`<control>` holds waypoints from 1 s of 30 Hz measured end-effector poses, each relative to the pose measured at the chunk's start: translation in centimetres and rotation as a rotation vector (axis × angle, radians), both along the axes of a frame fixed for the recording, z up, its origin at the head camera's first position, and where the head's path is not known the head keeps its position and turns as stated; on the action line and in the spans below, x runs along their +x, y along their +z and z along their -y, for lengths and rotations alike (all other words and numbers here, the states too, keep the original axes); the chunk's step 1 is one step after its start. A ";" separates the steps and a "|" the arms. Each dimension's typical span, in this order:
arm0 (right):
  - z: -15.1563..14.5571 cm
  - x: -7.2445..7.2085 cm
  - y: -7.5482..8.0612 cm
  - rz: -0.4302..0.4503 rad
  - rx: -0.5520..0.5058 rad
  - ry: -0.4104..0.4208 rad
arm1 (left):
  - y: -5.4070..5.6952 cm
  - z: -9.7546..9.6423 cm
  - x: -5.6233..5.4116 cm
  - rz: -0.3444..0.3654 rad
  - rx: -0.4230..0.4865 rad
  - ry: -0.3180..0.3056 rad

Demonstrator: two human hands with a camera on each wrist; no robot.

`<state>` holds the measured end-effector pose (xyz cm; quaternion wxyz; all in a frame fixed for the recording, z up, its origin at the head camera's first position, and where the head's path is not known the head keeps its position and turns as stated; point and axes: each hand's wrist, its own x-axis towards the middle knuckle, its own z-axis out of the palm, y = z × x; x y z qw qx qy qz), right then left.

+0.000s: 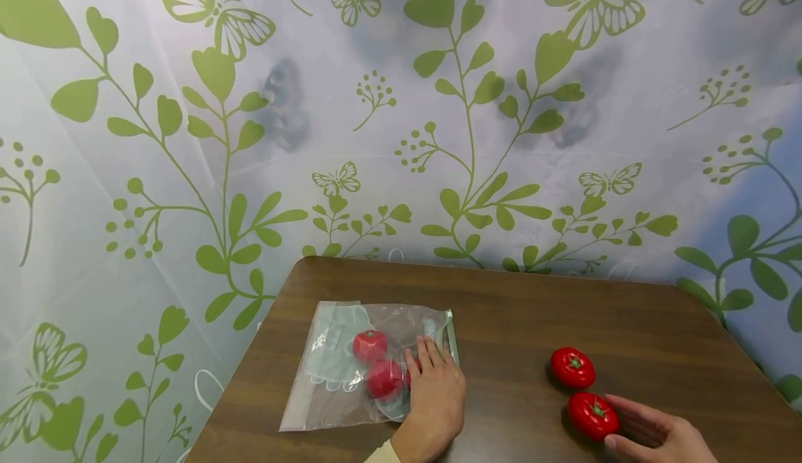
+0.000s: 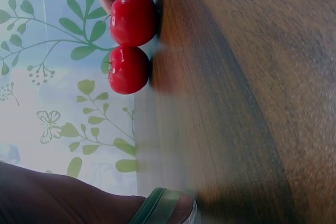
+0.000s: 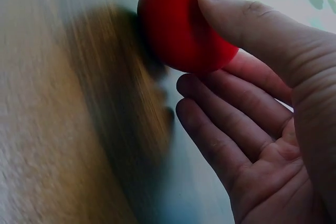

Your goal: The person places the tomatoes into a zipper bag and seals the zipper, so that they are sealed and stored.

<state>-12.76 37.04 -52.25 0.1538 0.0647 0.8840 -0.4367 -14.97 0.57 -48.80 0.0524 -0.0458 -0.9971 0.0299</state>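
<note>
A clear bag with a green edge strip lies on the table. Inside it are two red tomatoes, one farther back and one nearer; my left hand partly covers another bit of red. That hand rests on the bag by its green strip, fingers extended. My right hand pinches a glossy red tomato between thumb and fingers; the right wrist view shows the thumb on its side. Just behind it, a second loose tomato sits on the table, touching or nearly touching it.
The brown wooden table ends at a pale curtain printed with green leaves and butterflies. A pale green patch shows in the left part of the bag. Bare wood separates the bag from the loose tomatoes.
</note>
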 end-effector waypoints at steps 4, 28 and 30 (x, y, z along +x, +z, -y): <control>0.4 -0.1 -0.1 -0.002 0.024 -0.004 | 0.2 0.0 0.1 -0.010 -0.001 -0.002; 3.0 -1.5 2.9 -0.181 0.088 0.165 | 0.1 0.1 0.0 0.018 -0.017 -0.013; 3.7 -1.7 3.1 -0.185 0.070 0.175 | 0.1 0.0 0.0 0.017 -0.020 -0.011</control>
